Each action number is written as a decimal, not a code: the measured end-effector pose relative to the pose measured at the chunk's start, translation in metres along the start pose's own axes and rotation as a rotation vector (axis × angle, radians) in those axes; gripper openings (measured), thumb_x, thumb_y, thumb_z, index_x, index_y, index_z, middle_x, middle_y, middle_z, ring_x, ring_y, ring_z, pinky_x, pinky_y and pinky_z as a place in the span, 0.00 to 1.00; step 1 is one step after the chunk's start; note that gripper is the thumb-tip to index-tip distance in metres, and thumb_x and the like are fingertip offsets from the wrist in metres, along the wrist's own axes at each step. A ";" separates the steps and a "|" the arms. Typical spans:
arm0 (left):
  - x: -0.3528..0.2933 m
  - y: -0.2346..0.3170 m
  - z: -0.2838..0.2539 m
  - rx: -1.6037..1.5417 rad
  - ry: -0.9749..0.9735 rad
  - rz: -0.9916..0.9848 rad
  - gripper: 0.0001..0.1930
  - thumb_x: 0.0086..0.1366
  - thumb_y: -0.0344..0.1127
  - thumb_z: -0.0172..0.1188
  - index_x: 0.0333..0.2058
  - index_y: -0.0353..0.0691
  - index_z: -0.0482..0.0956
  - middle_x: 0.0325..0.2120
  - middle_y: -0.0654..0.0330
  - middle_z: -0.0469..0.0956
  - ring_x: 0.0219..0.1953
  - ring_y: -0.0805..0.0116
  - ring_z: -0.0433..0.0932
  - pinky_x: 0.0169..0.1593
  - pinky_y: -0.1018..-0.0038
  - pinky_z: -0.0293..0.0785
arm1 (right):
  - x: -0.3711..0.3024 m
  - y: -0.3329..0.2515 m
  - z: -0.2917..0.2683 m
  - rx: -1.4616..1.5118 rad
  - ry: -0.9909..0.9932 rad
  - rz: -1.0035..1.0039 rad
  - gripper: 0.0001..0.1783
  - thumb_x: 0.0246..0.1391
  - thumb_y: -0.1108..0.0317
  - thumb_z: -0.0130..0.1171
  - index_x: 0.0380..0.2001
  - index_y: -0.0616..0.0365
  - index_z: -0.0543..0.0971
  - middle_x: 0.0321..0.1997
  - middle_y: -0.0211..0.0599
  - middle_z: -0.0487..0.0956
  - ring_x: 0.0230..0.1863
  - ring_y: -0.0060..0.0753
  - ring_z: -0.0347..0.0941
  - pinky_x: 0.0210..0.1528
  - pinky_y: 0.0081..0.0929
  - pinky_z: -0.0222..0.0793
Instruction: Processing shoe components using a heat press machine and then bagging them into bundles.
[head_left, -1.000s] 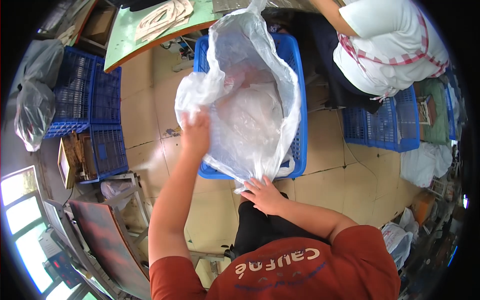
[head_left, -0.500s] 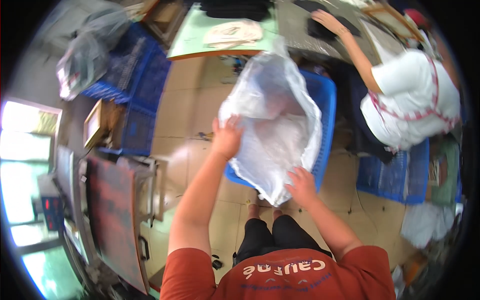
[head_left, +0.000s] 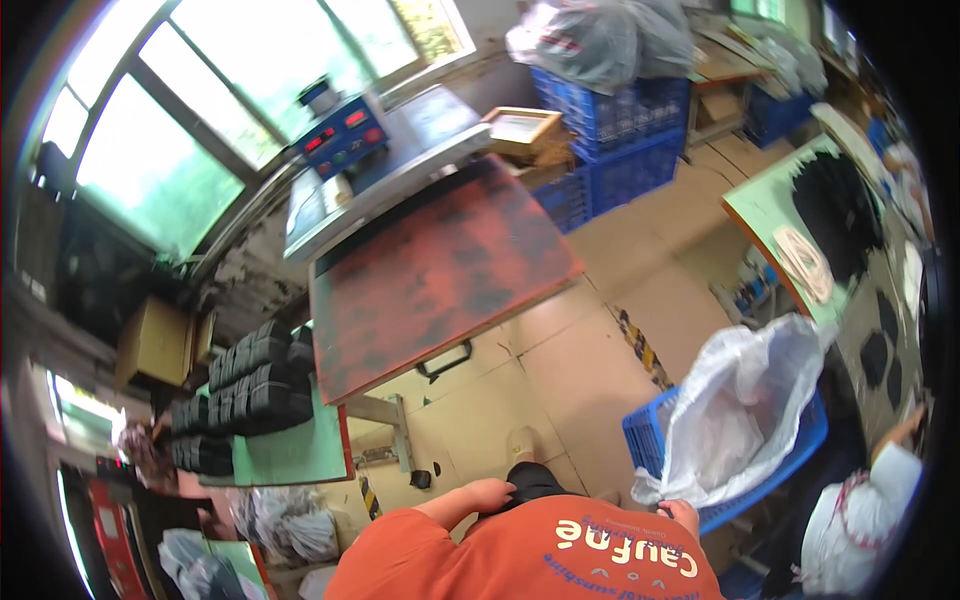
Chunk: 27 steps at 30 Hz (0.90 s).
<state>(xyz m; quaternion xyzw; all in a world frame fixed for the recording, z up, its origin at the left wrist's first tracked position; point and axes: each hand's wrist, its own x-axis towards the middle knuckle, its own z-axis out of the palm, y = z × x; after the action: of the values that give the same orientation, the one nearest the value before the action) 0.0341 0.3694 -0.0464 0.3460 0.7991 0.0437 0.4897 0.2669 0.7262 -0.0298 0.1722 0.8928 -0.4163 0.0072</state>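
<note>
A white plastic bag (head_left: 735, 430), its mouth spread wide, lines a blue plastic basket (head_left: 645, 440) on the floor at the right. My right hand (head_left: 683, 514) is low beside the bag's near corner; its fingers are mostly hidden, and whether it touches the bag cannot be made out. In front of my dark shorts, my left hand (head_left: 490, 495) rests near the thigh, fingers loosely extended and nothing visible in it. Ahead of me a heat-press machine with a blue control box (head_left: 345, 138) stands behind a red, dark-stained table (head_left: 445, 270).
Stacked black bundles (head_left: 255, 385) sit on a green table (head_left: 300, 445) at the left. Blue crates (head_left: 630, 150) with grey plastic bags stand at the back. A green-topped table (head_left: 755, 205) bears dark pieces at the right. A co-worker in white (head_left: 850, 525) is at the lower right.
The view has turned left, so the basket and bag now lie at the right. My left hand has left the bag's rim and come down to my thigh; my right hand is lower too.
</note>
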 end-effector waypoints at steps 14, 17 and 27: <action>-0.166 -0.180 -0.153 -0.153 1.230 -0.118 0.07 0.55 0.33 0.56 0.30 0.37 0.76 0.29 0.52 0.77 0.35 0.52 0.74 0.39 0.63 0.71 | 0.309 -0.289 0.118 -0.045 -0.112 -0.770 0.13 0.44 0.70 0.58 0.37 0.59 0.74 0.45 0.47 0.73 0.48 0.48 0.68 0.49 0.36 0.64; -0.188 -0.208 -0.134 -0.143 1.280 -0.268 0.06 0.54 0.33 0.56 0.29 0.37 0.76 0.28 0.52 0.77 0.34 0.52 0.74 0.38 0.63 0.71 | 0.383 -0.387 0.138 -0.045 0.028 -0.977 0.20 0.41 0.70 0.60 0.41 0.56 0.71 0.58 0.48 0.63 0.60 0.52 0.56 0.59 0.44 0.52; -0.191 -0.157 -0.021 -0.629 1.113 -0.590 0.11 0.54 0.31 0.60 0.35 0.32 0.77 0.29 0.49 0.78 0.31 0.60 0.79 0.36 0.72 0.73 | 0.632 -0.598 0.152 -0.445 0.341 -0.754 0.22 0.48 0.50 0.56 0.41 0.53 0.71 0.68 0.38 0.47 0.68 0.51 0.33 0.62 0.50 0.40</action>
<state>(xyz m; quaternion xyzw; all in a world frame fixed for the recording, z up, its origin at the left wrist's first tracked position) -0.0093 0.1428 0.0440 -0.1167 0.9409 0.3086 0.0764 -0.5349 0.4479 0.2147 -0.1037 0.9491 -0.1539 -0.2546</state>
